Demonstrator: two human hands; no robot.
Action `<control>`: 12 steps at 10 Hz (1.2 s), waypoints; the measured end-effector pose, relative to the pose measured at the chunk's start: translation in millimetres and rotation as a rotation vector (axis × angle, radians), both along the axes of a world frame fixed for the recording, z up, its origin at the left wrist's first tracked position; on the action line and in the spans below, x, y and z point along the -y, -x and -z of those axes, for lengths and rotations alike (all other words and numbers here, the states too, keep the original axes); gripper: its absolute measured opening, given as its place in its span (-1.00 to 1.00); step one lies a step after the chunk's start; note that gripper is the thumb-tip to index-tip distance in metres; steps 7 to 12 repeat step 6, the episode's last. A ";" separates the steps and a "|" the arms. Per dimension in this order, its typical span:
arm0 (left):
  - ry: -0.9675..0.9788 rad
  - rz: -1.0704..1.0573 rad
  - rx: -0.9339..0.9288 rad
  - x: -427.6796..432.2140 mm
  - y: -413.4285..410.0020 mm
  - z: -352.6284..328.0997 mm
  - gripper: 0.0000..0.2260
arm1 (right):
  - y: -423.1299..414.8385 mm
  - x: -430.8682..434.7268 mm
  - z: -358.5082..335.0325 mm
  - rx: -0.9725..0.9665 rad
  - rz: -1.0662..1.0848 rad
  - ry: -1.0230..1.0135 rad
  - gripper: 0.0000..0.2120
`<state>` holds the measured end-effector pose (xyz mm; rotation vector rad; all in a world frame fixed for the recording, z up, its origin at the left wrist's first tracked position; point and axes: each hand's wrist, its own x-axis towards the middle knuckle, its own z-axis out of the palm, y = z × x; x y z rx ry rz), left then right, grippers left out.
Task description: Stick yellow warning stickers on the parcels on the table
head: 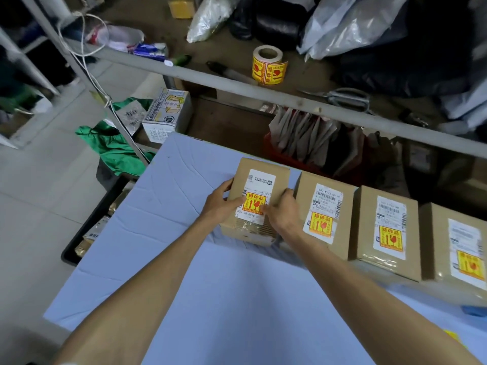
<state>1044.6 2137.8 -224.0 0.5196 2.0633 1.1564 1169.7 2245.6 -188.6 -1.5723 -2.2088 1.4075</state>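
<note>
**Gripped from both sides: sticker pressed onto the leftmost parcel**

Curled round the left flank of the leftmost parcel [259, 164], the left hand [220, 205] is seen with its thumb laid on the left edge of the yellow sticker [254, 202]. The parcel is set at the left end of a row on the blue-covered table [237, 299], its long axis running away from the person. The sticker is placed on the lower half of the white shipping label [261, 180], directly between the two thumbs (so neither hand has to travel to reach it). The right flank is clasped by the right hand [283, 212], whose thumb is pressed on the sticker's near-right corner. Further right, the second parcel [305, 196], third parcel [366, 219] and fourth parcel [434, 233] are each marked with a yellow sticker.

The step is judged to be the smoothing-down, with the task nearly done for the parcels in view. Should another sticker be needed, the sticker roll [268, 65] is found on the shelf straight beyond the grip, across the grey rail, and is judged slightly nearer the right hand.
</note>
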 end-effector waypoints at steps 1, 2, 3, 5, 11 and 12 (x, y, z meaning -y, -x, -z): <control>0.024 0.013 -0.014 0.6 -1.7 1.5 -0.45 | 0.1 0.8 2.2 0.026 -0.012 -0.004 -0.41; 0.066 0.047 -0.016 0.2 -2.3 -2.5 -0.45 | 0.6 -0.8 0.6 0.050 -0.040 -0.007 -0.36; 0.119 0.097 -0.120 -2.1 -5.5 -14.2 -0.45 | -0.6 -1.0 -4.8 0.095 -0.087 -0.010 -0.31; 0.325 0.276 -0.633 -19.1 -30.3 -58.1 -0.47 | -14.3 1.8 -29.0 0.140 -0.238 -0.045 -0.55; 0.296 0.304 -0.610 -28.3 -53.4 -71.9 -0.52 | -35.5 -2.8 -46.0 0.081 -0.240 -0.076 -0.70; 0.296 0.304 -0.610 -28.3 -53.4 -71.9 -0.52 | -35.5 -2.8 -46.0 0.081 -0.240 -0.076 -0.70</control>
